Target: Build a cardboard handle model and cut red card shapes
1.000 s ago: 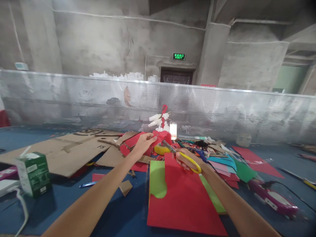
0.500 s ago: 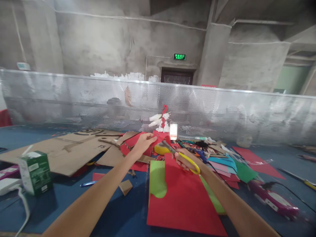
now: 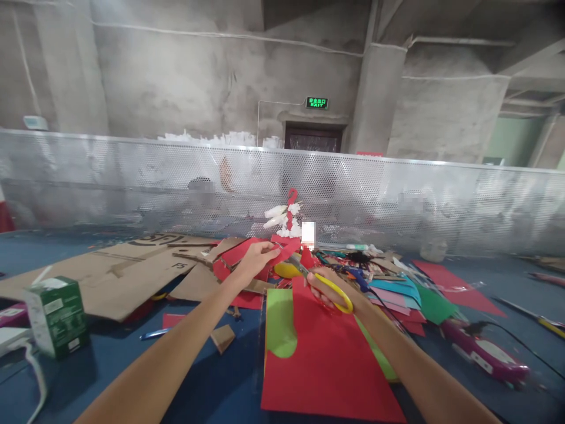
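My left hand point(image 3: 260, 259) pinches a piece of red paper point(image 3: 289, 249) over the middle of the table. In my right hand point(image 3: 329, 287) is a pair of scissors point(image 3: 338, 292) with yellow and red handles. Their blades point up and left and meet the red paper. Below my hands lies a large red sheet point(image 3: 326, 359), on top of a light green sheet point(image 3: 279, 330). Just behind the paper stands a red hooked figure with white flowers point(image 3: 289, 218). Something yellow and rounded point(image 3: 286, 270) shows beneath the blades.
Flattened cardboard point(image 3: 128, 271) spreads over the left. A green box point(image 3: 57, 318) stands near a white cable. To the right are coloured paper sheets point(image 3: 397, 291), a purple device point(image 3: 485, 350) and a yellow-handled tool point(image 3: 549, 327). A perforated metal screen point(image 3: 247, 188) runs along the back.
The view has shifted slightly. The red paper piece in my left hand has turned and lies more along the blades, which look closer together. Both hands keep their holds.
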Available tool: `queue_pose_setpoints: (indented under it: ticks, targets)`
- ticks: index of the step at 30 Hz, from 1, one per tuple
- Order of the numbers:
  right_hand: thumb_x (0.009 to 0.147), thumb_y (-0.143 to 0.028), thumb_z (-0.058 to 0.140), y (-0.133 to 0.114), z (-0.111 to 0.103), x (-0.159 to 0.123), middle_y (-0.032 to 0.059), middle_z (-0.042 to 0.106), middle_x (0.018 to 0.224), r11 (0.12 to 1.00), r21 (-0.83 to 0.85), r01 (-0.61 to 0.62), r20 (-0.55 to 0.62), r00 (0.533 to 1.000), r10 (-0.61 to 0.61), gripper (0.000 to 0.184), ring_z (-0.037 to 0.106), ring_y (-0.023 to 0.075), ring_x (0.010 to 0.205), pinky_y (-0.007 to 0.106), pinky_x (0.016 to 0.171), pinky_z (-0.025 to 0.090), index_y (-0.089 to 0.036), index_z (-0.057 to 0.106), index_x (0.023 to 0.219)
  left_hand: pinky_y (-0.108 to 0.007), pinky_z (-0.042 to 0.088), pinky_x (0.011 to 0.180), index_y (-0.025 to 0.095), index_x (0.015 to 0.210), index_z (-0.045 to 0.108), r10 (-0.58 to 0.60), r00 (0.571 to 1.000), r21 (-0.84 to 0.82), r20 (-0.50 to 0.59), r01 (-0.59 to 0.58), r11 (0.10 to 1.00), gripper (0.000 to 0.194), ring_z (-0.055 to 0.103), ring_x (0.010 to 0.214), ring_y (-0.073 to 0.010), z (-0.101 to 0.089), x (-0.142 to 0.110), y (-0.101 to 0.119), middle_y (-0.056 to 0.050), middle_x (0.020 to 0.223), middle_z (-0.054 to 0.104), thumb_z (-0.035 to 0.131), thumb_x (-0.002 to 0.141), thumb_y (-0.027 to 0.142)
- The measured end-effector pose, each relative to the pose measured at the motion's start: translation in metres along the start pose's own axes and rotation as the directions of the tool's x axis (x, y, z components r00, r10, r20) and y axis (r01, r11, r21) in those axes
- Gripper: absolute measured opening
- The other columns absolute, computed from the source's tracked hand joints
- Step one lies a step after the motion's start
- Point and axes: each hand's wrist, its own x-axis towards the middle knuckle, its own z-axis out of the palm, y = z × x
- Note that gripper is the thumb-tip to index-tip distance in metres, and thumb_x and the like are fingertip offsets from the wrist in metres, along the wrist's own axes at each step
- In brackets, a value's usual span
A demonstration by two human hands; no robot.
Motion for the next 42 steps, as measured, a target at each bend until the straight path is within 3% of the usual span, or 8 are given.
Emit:
queue_pose_setpoints:
  ticks: [6,12,15,19,24,30,37,42]
  targets:
    - [0.090,-0.064,0.054,-0.001,-0.001,0.002,-0.0051,0.049,0.060,0.999,0.034,0.004,-0.026,1.000,-0.003,0.045,0.037,0.0035,0.036,0.014,0.033,0.032,-0.020,0.053,0.083,-0.026,0.043,0.064,0.019,0.075,0.065,0.061,0.998,-0.078,-0.022,-0.062,0.995,0.019,0.055,0.065,-0.0155,0.001,0.001,-0.005,0.002,0.070,0.062,0.071,0.077,0.037]
    - [0.089,-0.064,0.056,0.014,-0.009,0.008,-0.0052,0.052,0.059,0.997,0.044,0.058,0.015,0.998,-0.059,0.045,0.042,0.0048,0.036,0.014,0.032,0.033,-0.019,0.056,0.089,-0.025,0.051,0.066,0.023,0.096,0.066,0.120,0.969,-0.235,-0.214,-0.171,0.957,0.020,0.062,0.071,-0.0139,-0.010,0.006,-0.003,0.001,0.086,0.066,0.071,0.080,0.033]
    - [0.086,-0.063,0.059,0.019,-0.010,0.012,-0.0040,0.055,0.060,0.998,0.020,0.060,-0.035,0.998,-0.059,0.045,0.046,0.0062,0.037,0.015,0.032,0.036,-0.018,0.058,0.090,-0.020,0.052,0.065,0.025,0.108,0.065,0.123,0.954,-0.495,-0.272,-0.248,0.833,0.040,0.060,0.065,-0.0086,-0.020,0.008,0.005,0.004,0.082,0.065,0.081,0.072,0.025]
    - [0.085,-0.065,0.060,0.018,-0.010,0.015,-0.0039,0.056,0.059,0.997,0.027,0.072,-0.109,0.992,-0.069,0.047,0.046,0.0064,0.036,0.016,0.032,0.035,-0.018,0.054,0.086,-0.016,0.051,0.059,0.022,0.101,0.068,0.126,0.976,-0.700,-0.180,-0.217,0.680,0.042,0.057,0.059,-0.0059,-0.030,0.008,0.012,0.004,0.075,0.064,0.089,0.065,0.027]
    - [0.086,-0.069,0.054,0.016,-0.010,0.015,-0.0045,0.054,0.059,0.993,0.073,0.093,-0.169,0.982,-0.079,0.050,0.045,0.0068,0.038,0.017,0.034,0.038,-0.019,0.054,0.090,-0.018,0.041,0.047,0.020,0.077,0.066,0.089,0.996,-0.605,-0.014,-0.079,0.792,0.029,0.048,0.051,-0.0066,-0.028,0.007,0.008,0.003,0.066,0.058,0.087,0.067,0.037]
    - [0.088,-0.073,0.047,0.018,-0.009,0.011,-0.0039,0.053,0.063,0.987,0.134,0.088,-0.105,0.992,-0.075,0.056,0.046,0.0084,0.042,0.019,0.036,0.038,-0.018,0.056,0.099,-0.025,0.051,0.066,0.018,0.095,0.071,0.013,1.000,-0.188,-0.020,-0.017,0.982,0.022,0.062,0.072,-0.0149,-0.015,0.010,-0.011,-0.003,0.085,0.070,0.074,0.076,0.029]
    - [0.084,-0.074,0.053,0.011,-0.001,0.009,-0.0018,0.053,0.062,0.997,0.047,0.062,-0.031,0.998,-0.060,0.057,0.048,0.0092,0.044,0.020,0.038,0.038,-0.018,0.058,0.093,-0.030,0.052,0.071,0.018,0.104,0.063,-0.026,0.995,-0.220,-0.096,0.004,0.975,0.036,0.067,0.074,-0.0173,-0.015,0.010,-0.016,-0.004,0.089,0.072,0.078,0.071,0.027]
    - [0.087,-0.067,0.057,0.010,-0.002,0.006,-0.0020,0.055,0.070,0.992,-0.045,0.115,-0.025,0.993,-0.116,0.049,0.048,0.0081,0.045,0.019,0.038,0.037,-0.019,0.057,0.100,-0.028,0.052,0.071,0.016,0.089,0.061,-0.055,0.989,-0.307,-0.135,0.011,0.952,0.033,0.064,0.068,-0.0138,-0.016,0.010,-0.016,-0.002,0.079,0.069,0.081,0.070,0.035]
